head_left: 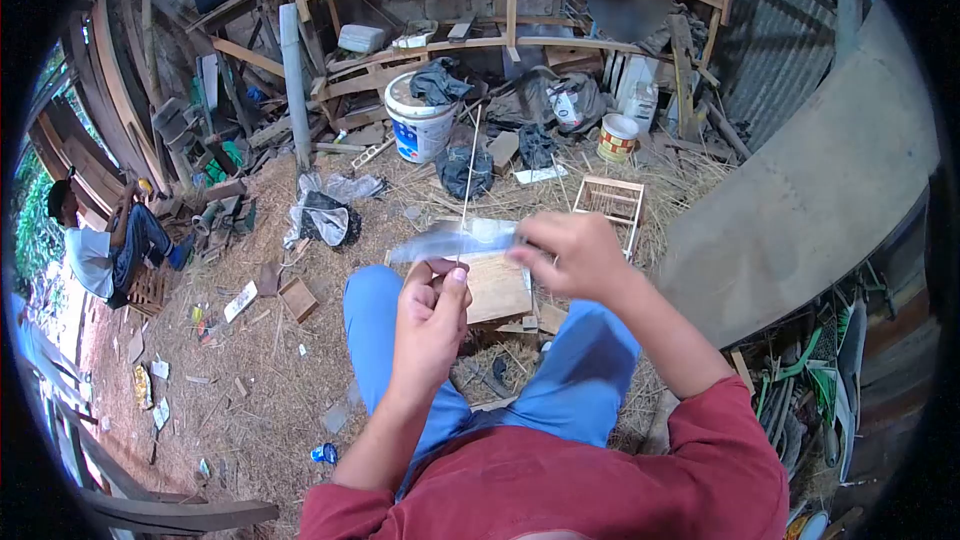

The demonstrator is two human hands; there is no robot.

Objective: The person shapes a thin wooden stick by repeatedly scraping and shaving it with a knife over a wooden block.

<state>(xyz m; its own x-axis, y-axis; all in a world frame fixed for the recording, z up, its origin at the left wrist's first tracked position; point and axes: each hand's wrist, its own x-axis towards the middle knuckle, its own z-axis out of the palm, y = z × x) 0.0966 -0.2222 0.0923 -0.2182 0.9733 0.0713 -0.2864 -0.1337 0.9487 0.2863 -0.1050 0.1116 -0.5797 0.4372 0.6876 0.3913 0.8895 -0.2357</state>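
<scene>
One thin, pale stick [471,175], apparently straight, is pinched near its lower end between the thumb and fingers of my left hand [430,318], and runs away from me with its far end leaning slightly right in the view. One long, greyish blade [432,243], gripped at its right end in my right hand [568,252], lies roughly crosswise to the stick just beyond my left fingertips (its outline is blurred, so contact between the two cannot be confirmed).

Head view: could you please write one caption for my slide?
Left hand holds a thin stick; right hand holds a blurred, blade-like tool.
</scene>
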